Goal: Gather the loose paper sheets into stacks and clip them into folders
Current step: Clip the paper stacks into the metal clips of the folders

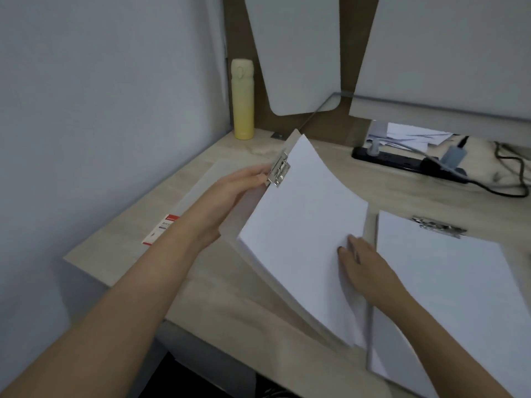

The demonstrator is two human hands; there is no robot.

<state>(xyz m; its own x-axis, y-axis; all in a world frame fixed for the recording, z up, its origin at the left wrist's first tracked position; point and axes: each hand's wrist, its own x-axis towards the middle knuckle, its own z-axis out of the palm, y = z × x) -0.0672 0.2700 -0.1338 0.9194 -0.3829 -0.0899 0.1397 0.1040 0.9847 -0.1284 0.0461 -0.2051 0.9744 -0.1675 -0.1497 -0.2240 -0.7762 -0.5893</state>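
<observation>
An office nook: wooden desk (201, 282), power strip (402, 162), clipboard (279, 170).

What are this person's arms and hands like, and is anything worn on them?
Both forearms are bare, with no sleeve in view. The left hand and right hand wear no gloves, and no watch, bracelet or ring shows. One fingernail on the right hand looks dark, perhaps painted.

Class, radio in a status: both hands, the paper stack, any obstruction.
Left hand grips clipboard beside its clip; right hand rests on paper stack. Stack tilted up. Second clipped stack close on right.
</observation>
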